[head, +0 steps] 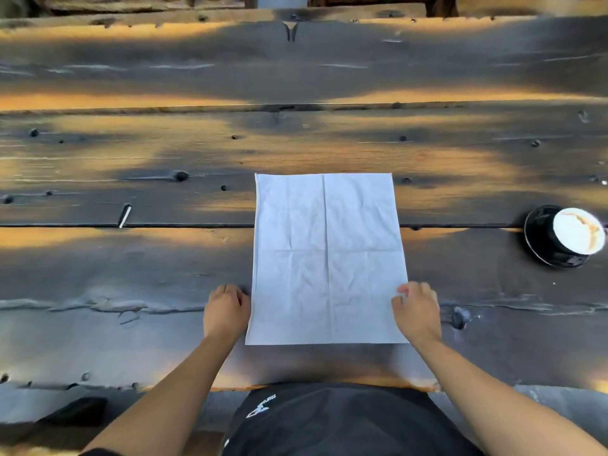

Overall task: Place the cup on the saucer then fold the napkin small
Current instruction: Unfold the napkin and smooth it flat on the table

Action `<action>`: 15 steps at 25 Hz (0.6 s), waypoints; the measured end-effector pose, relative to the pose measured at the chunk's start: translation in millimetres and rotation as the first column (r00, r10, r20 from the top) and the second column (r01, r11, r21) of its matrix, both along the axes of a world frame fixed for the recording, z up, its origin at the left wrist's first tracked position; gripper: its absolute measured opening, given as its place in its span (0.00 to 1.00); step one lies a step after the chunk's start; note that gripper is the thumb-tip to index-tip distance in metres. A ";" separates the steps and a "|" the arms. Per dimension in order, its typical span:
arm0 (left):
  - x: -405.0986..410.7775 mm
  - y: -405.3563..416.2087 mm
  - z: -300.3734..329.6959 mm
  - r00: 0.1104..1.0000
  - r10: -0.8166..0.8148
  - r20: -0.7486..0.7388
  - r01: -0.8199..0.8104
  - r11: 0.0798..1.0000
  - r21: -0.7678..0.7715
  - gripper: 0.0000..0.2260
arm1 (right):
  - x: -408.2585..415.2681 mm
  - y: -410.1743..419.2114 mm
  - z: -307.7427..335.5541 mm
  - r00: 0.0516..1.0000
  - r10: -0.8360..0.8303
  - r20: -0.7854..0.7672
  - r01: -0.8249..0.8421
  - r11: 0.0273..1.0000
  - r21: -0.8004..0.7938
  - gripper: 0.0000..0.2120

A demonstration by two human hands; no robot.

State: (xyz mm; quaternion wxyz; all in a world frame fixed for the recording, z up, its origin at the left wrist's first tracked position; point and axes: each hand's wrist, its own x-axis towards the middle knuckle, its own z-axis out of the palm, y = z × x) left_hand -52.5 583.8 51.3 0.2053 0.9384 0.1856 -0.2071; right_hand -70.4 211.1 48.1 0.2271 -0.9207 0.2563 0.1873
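A: The napkin (327, 258) lay flat and open on the wooden table (131, 153), dead centre in front of the person, a pale rectangle with crease lines running down and across it.

B: And the cup (577, 234)? Over at three o'clock from the napkin, well apart from it, close to the picture's right edge. It sat on the dark saucer (539, 240), its pale inside showing a brownish stain.

A: Now the hands. The left hand (226, 309) was at the napkin's eight o'clock, just beside its left edge, fingers curled under into a loose fist. Whether the fingertips pinched the cloth, I could not tell; they were tucked out of sight.

B: The right hand (417, 311) was at four o'clock, over the napkin's right edge. Fingers bent and drawn close together, tips touching the cloth. An actual grip on the edge? Could not tell that either.

A: Both forearms came up from six o'clock, either side of a black shirt (329, 422).

B: The napkin's near edge lay close to the table's front edge, all four corners flat on the boards, except that the right hand hid part of the right edge.
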 end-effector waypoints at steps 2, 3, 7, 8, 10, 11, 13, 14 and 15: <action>29.2 -14.2 -2.1 0.990 -0.091 0.110 0.084 0.994 0.064 0.08 | 30.9 20.8 -0.6 0.990 0.123 0.071 -0.119 0.992 -0.046 0.12; 44.3 -21.7 -3.0 0.978 -0.147 0.147 0.136 0.987 0.083 0.10 | 45.6 33.0 -1.4 0.976 0.189 0.109 -0.185 0.982 -0.049 0.13; 109.1 -41.6 -21.0 0.901 -0.389 0.195 0.371 0.921 0.124 0.21 | 107.8 91.9 -13.9 0.868 0.462 0.184 -0.461 0.886 -0.048 0.21; 124.2 -41.9 -28.2 0.882 -0.422 0.209 0.401 0.906 0.134 0.23 | 123.9 108.1 -18.1 0.828 0.524 0.201 -0.525 0.850 -0.055 0.22; 153.9 -36.9 -42.4 0.859 -0.445 0.252 0.421 0.895 0.145 0.23 | 156.6 138.0 -26.1 0.759 0.611 0.224 -0.615 0.786 -0.063 0.24; 167.1 -33.7 -47.8 0.849 -0.444 0.286 0.419 0.896 0.149 0.23 | 172.3 150.5 -28.9 0.737 0.634 0.234 -0.636 0.768 -0.076 0.25; 192.6 -27.0 -58.5 0.818 -0.467 0.337 0.437 0.884 0.163 0.23 | 204.7 172.0 -36.3 0.721 0.642 0.260 -0.642 0.760 -0.096 0.25; 204.1 -24.9 -64.3 0.798 -0.496 0.343 0.466 0.868 0.173 0.24 | 219.5 181.4 -41.2 0.724 0.638 0.263 -0.637 0.764 -0.101 0.25; 212.2 -23.8 -69.4 0.783 -0.524 0.336 0.491 0.851 0.186 0.24 | 231.7 190.1 -46.1 0.722 0.642 0.259 -0.639 0.762 -0.106 0.26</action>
